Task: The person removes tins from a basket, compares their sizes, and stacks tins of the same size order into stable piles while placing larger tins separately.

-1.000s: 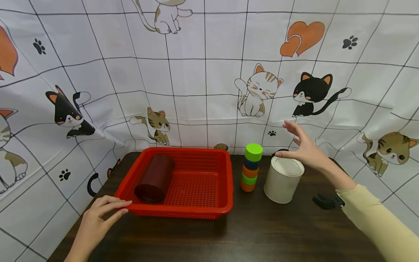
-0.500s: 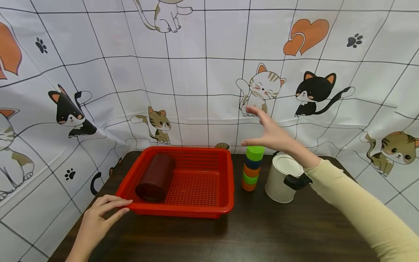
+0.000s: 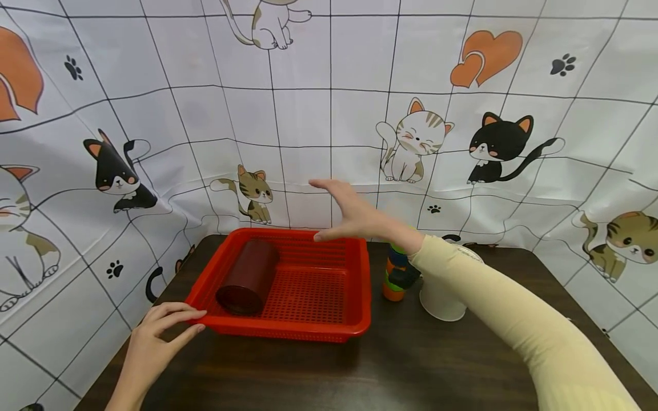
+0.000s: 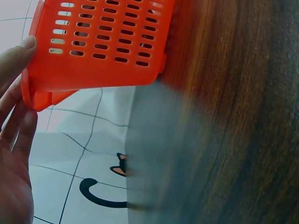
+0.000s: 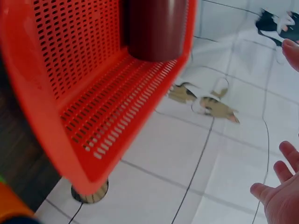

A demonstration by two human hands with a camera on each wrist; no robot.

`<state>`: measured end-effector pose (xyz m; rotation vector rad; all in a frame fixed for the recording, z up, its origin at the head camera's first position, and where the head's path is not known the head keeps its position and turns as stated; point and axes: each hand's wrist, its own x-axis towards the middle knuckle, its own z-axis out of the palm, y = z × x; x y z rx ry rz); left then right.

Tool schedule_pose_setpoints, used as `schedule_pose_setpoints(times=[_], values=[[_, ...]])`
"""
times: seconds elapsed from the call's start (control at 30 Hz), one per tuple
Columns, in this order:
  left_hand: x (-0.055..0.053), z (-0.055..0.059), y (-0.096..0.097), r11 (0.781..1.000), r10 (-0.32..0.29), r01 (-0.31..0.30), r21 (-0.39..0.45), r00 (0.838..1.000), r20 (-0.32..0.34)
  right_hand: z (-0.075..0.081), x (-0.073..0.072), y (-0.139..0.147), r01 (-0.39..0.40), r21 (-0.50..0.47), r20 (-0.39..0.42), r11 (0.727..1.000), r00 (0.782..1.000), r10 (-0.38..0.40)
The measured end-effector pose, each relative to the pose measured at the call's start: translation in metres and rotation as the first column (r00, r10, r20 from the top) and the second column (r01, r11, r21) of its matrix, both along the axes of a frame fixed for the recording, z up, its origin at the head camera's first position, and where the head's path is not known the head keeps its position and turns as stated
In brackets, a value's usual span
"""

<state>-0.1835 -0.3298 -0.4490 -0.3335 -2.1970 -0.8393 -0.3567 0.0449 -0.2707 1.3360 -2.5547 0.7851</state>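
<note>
A red plastic basket [image 3: 308, 330] with slotted walls stands on the table. Its near left corner rim is pinched between the thumb and fingers of my left hand [image 3: 154, 342]; the left wrist view shows the thumb [image 4: 23, 49] on one side of that rim. Inside the basket, along its left side, lies a dark maroon cylinder [image 3: 249, 277]. Above the basket's back right part, my right hand [image 3: 357, 214] is in the air, thumb and fingers spread apart, holding nothing. In the right wrist view its fingers [image 5: 285, 182] are apart from the basket.
Right of the basket stands a stack of coloured cups [image 3: 393, 292], partly hidden by the right wrist. A pale lidded can [image 3: 439, 302] is behind the right sleeve. A white cat-print sheet [image 3: 308, 114] hangs behind the dark wooden table [image 3: 329, 377].
My right hand has moved left from above the pale can, past the cup stack, to over the basket's back right. The left hand stays at the basket's corner.
</note>
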Motion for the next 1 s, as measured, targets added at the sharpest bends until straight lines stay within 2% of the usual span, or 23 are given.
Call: schedule_pose_setpoints(times=[0.17, 0.47, 0.67, 0.8, 1.0], values=[[0.001, 0.001, -0.001, 1.000, -0.001, 0.001, 0.020, 1.000, 0.013, -0.010, -0.004, -0.033, -0.053, 0.094, -0.052, 0.994, 0.997, 0.059], [0.002, 0.000, -0.003, 1.000, 0.002, -0.002, 0.024, 1.000, 0.013, -0.044, -0.013, -0.083, -0.214, 0.127, -0.063, 0.968, 0.973, 0.223], [0.000, -0.002, -0.002, 1.000, -0.011, 0.011, 0.021, 1.000, 0.014, -0.063, -0.016, -0.098, -0.250, 0.196, -0.075, 0.948, 0.960, 0.268], [0.001, -0.002, -0.002, 1.000, 0.003, -0.003, 0.023, 1.000, 0.020, -0.075, -0.015, -0.111, -0.263, 0.227, -0.069, 0.938, 0.956, 0.285], [0.001, -0.002, -0.002, 1.000, 0.017, -0.017, 0.016, 1.000, 0.019, -0.090, -0.013, -0.132, -0.323, 0.307, -0.094, 0.895, 0.926, 0.366]])
